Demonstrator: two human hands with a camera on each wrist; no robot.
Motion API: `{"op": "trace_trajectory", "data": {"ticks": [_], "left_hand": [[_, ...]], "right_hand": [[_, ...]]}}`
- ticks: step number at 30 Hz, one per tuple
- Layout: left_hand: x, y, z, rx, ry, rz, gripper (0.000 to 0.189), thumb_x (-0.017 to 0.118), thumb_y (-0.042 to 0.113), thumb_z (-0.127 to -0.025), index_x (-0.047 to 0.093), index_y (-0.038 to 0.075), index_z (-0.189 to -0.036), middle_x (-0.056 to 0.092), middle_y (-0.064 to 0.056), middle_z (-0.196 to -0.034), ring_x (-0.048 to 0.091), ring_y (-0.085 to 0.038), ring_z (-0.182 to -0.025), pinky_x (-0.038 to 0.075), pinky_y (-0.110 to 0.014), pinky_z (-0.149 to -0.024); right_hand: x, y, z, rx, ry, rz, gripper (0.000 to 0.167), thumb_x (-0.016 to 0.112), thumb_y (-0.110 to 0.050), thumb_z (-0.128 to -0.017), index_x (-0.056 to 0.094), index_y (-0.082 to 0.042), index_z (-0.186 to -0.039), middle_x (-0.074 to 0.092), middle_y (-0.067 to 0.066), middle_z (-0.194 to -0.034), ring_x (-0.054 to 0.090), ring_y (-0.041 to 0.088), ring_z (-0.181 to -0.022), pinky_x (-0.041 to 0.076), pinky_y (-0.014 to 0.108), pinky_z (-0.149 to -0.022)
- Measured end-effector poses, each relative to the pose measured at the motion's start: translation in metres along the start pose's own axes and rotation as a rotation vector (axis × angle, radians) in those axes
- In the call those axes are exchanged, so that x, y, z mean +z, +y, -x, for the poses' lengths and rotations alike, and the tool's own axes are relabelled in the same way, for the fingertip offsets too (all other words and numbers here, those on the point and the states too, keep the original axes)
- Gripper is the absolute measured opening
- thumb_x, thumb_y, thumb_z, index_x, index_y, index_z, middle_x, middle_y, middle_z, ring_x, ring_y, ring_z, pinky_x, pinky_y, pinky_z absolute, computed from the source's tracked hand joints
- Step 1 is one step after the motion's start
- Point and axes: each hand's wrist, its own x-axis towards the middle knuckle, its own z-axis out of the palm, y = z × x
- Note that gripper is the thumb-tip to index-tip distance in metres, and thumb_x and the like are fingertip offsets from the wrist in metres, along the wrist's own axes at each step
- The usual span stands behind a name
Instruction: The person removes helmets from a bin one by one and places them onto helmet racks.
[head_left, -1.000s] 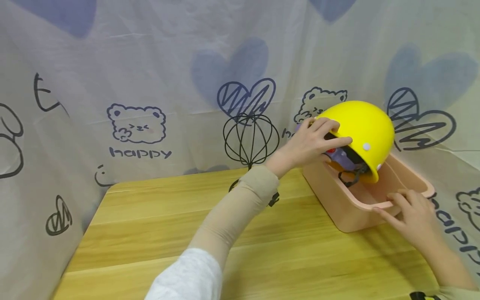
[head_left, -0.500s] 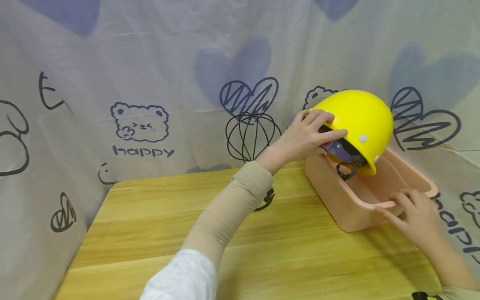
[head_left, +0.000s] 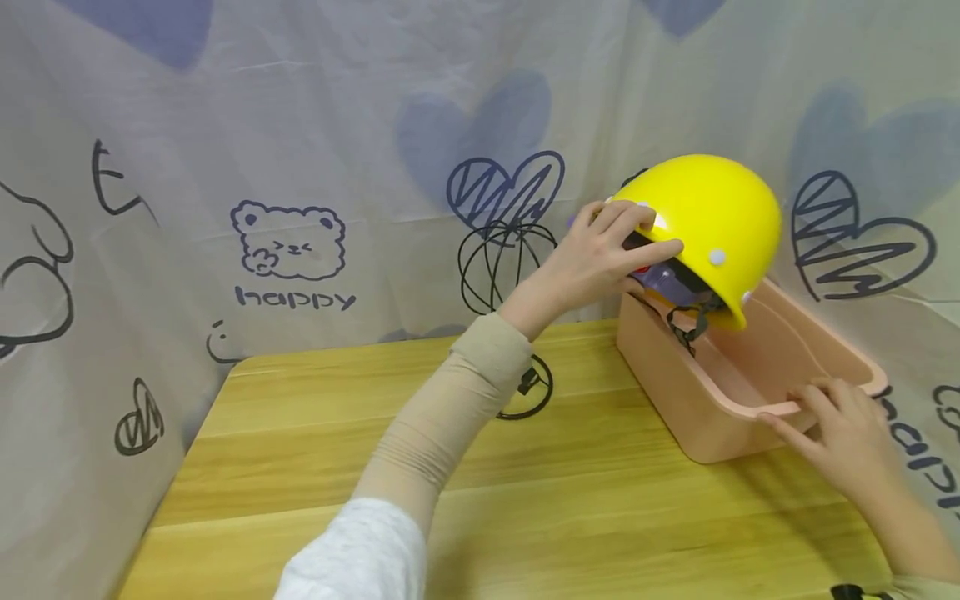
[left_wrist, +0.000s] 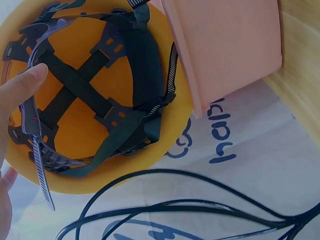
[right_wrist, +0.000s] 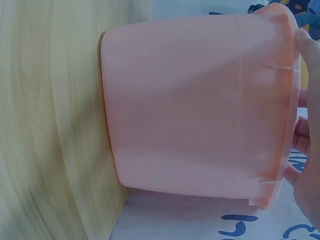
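My left hand (head_left: 600, 254) grips a yellow hard hat (head_left: 705, 208) by its brim, tilted above the far end of a pink plastic bin (head_left: 667, 379). In the left wrist view the hat's orange inside shows dark crossed webbing (left_wrist: 75, 82) and a purple headband, with the thumb (left_wrist: 25, 87) over that band. A black chin strap (head_left: 686, 321) dangles from the hat close over the bin's rim. At the near end my right hand (head_left: 840, 429) holds the bin's rim, thumb outside and fingers over the edge; the right wrist view shows this end wall (right_wrist: 200, 105).
A black wire stand with a caged round top (head_left: 498, 267) rises behind my left forearm, its ring base on the wooden table (head_left: 300, 450). A printed cloth (head_left: 360, 167) hangs round the back and sides. Something dark (head_left: 847, 592) shows at the lower right edge.
My left hand has raised the hard hat, bringing it up and slightly left, farther out of the bin. The right hand keeps its hold on the bin's rim.
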Motion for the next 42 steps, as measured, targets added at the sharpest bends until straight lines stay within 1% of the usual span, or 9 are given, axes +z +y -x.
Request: {"op": "trace_trajectory", "data": {"ticks": [4, 10, 16, 20, 23, 25, 32, 38, 42], "left_hand": [[-0.006, -0.004, 0.003, -0.001, 0.017, -0.007, 0.043, 0.062, 0.053, -0.089, 0.057, 0.035, -0.129, 0.05, -0.007, -0.13, 0.044, -0.026, -0.122, 0.041, -0.044, -0.101], [-0.013, -0.009, 0.007, 0.005, 0.066, -0.02, 0.042, 0.062, 0.054, -0.089, 0.059, 0.035, -0.126, 0.051, -0.008, -0.129, 0.045, -0.026, -0.121, 0.043, -0.044, -0.1], [-0.018, -0.014, 0.011, 0.005, 0.109, -0.016, 0.038, 0.061, 0.053, -0.09, 0.061, 0.034, -0.123, 0.052, -0.008, -0.126, 0.046, -0.026, -0.12, 0.042, -0.043, -0.098], [-0.023, -0.018, 0.016, -0.014, 0.085, -0.022, 0.037, 0.062, 0.051, -0.09, 0.06, 0.034, -0.124, 0.051, -0.008, -0.127, 0.045, -0.027, -0.121, 0.041, -0.044, -0.101], [-0.028, -0.02, 0.019, -0.026, 0.059, -0.028, 0.038, 0.063, 0.049, -0.09, 0.06, 0.034, -0.126, 0.051, -0.008, -0.129, 0.045, -0.027, -0.123, 0.041, -0.045, -0.103], [-0.03, -0.022, 0.021, -0.029, 0.058, -0.031, 0.038, 0.063, 0.048, -0.091, 0.059, 0.034, -0.126, 0.05, -0.009, -0.128, 0.045, -0.028, -0.122, 0.041, -0.045, -0.103], [-0.036, -0.03, 0.026, -0.034, 0.119, -0.055, 0.034, 0.061, 0.049, -0.092, 0.061, 0.032, -0.121, 0.051, -0.009, -0.123, 0.047, -0.029, -0.12, 0.043, -0.044, -0.1], [-0.041, -0.041, 0.03, -0.064, 0.182, -0.062, 0.039, 0.066, 0.051, -0.087, 0.063, 0.029, -0.119, 0.052, -0.01, -0.119, 0.048, -0.029, -0.118, 0.043, -0.043, -0.101], [-0.044, -0.047, 0.033, -0.09, 0.175, -0.064, 0.042, 0.07, 0.049, -0.084, 0.062, 0.027, -0.12, 0.051, -0.011, -0.119, 0.047, -0.029, -0.116, 0.043, -0.044, -0.1]], "right_hand": [[-0.001, -0.001, -0.001, 0.003, -0.004, 0.002, 0.058, 0.066, -0.055, -0.085, 0.058, 0.0, -0.1, 0.05, 0.025, -0.105, 0.045, 0.045, -0.095, 0.031, 0.065, -0.084], [-0.001, -0.002, 0.0, 0.009, 0.001, -0.004, 0.056, 0.067, -0.053, -0.085, 0.058, 0.0, -0.098, 0.05, 0.025, -0.102, 0.045, 0.044, -0.093, 0.03, 0.065, -0.083], [0.001, -0.001, 0.001, -0.003, 0.014, -0.008, 0.062, 0.062, -0.06, -0.085, 0.058, 0.0, -0.098, 0.05, 0.025, -0.1, 0.046, 0.043, -0.091, 0.03, 0.064, -0.081], [0.002, -0.002, 0.0, -0.014, 0.021, -0.01, 0.061, 0.061, -0.06, -0.086, 0.058, 0.0, -0.098, 0.051, 0.025, -0.1, 0.047, 0.043, -0.092, 0.031, 0.063, -0.08], [0.001, -0.002, 0.0, 0.001, 0.007, -0.003, 0.06, 0.062, -0.058, -0.087, 0.058, 0.001, -0.099, 0.051, 0.026, -0.102, 0.046, 0.044, -0.094, 0.031, 0.064, -0.081], [0.001, -0.003, -0.001, 0.014, -0.005, 0.005, 0.061, 0.061, -0.058, -0.087, 0.058, 0.001, -0.099, 0.051, 0.027, -0.103, 0.046, 0.046, -0.096, 0.03, 0.066, -0.083], [-0.001, -0.004, 0.0, 0.019, 0.005, 0.011, 0.057, 0.063, -0.057, -0.087, 0.059, -0.001, -0.099, 0.052, 0.025, -0.104, 0.047, 0.046, -0.096, 0.032, 0.063, -0.079], [0.001, -0.006, -0.001, 0.015, 0.018, 0.009, 0.059, 0.061, -0.059, -0.087, 0.058, -0.001, -0.097, 0.052, 0.025, -0.102, 0.047, 0.045, -0.093, 0.032, 0.063, -0.077], [0.001, -0.006, -0.001, -0.004, 0.04, 0.002, 0.059, 0.061, -0.059, -0.086, 0.059, -0.001, -0.096, 0.052, 0.024, -0.1, 0.048, 0.044, -0.091, 0.032, 0.061, -0.075]]}}
